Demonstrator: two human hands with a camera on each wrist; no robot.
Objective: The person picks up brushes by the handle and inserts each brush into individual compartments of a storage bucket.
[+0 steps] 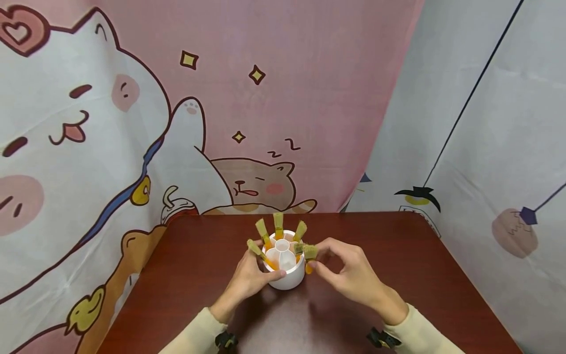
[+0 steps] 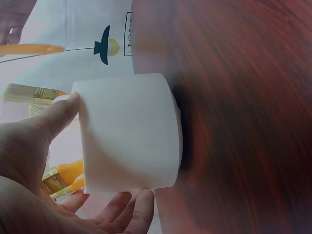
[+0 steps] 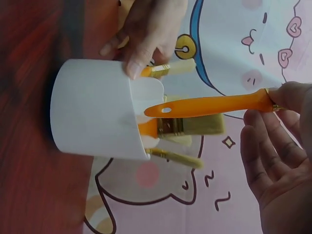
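A white round holder with petal-shaped compartments around a central ring stands on the table. My left hand grips it from the left, thumb at the rim and fingertips against the side. Several orange-handled paintbrushes stand in its compartments, bristles up and leaning outward. At the holder's right, my right hand pinches another paintbrush near its metal collar. That brush's handle points down, and its tip overlaps the holder's opening in the right wrist view.
The dark red-brown wooden table reaches back to a cartoon-printed cloth that hangs behind and along the sides. Dark bands sit on both wrists over cream sleeves.
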